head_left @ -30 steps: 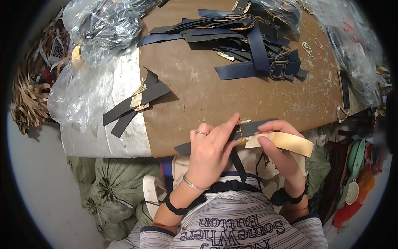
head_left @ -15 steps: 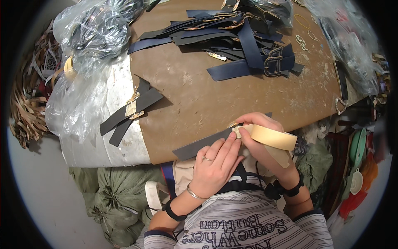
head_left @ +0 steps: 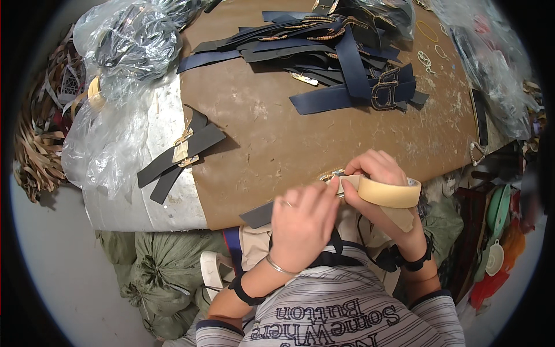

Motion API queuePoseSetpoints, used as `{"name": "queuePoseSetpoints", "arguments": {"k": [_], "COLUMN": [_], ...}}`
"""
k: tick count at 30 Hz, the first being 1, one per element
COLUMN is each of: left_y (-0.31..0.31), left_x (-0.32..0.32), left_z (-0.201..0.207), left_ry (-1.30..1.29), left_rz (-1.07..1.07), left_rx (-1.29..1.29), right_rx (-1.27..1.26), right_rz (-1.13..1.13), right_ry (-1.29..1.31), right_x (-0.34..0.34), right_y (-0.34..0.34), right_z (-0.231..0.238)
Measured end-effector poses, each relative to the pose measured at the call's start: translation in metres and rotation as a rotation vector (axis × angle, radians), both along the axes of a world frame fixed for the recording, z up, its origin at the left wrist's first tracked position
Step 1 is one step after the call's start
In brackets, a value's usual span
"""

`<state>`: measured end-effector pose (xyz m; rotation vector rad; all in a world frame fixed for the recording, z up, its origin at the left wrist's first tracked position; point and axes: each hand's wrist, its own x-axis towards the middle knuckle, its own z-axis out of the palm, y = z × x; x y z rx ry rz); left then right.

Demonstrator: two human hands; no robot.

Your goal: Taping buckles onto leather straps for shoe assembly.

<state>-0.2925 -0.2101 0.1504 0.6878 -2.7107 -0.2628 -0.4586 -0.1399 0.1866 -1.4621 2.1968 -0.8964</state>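
Note:
At the table's near edge, my left hand (head_left: 300, 222) is closed over a dark grey strap (head_left: 258, 215), and its fingertips meet the pale tape at the strap's buckle end. A chain-trimmed gold buckle (head_left: 329, 174) shows just beyond those fingertips, partly hidden. My right hand (head_left: 377, 169) is closed beside it on a strip of masking tape running from a cream roll (head_left: 390, 193). The roll rests against the right hand, still joined to that strip. Between the two hands the exact grip is hidden.
A pile of navy and black buckled straps (head_left: 338, 52) lies at the far side of the brown table cover (head_left: 260, 133). Crossed black straps with taped buckles (head_left: 184, 151) lie at left. Plastic bags (head_left: 130, 43) flank the table; green sacks (head_left: 167, 263) stand below.
My left fingers have drawn up from lying flat on the strap to a bent grip at the tape. The right hand and tape roll have shifted slightly right, and more of the gold buckle shows.

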Motion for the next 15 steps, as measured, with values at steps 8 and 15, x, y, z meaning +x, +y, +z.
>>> {"name": "queuePoseSetpoints", "arguments": {"k": [8, 15], "left_y": [-0.012, -0.008], "left_x": [-0.029, -0.028], "left_z": [0.003, 0.0], "left_ry": [0.302, 0.267], "left_rz": [0.217, 0.235], "left_rx": [0.405, 0.335], "right_rx": [-0.079, -0.503], "right_rz": [0.087, 0.107], "right_ry": [0.14, 0.21], "right_x": [0.001, 0.01], "right_y": [0.008, 0.045], "right_z": [-0.011, -0.021]}}
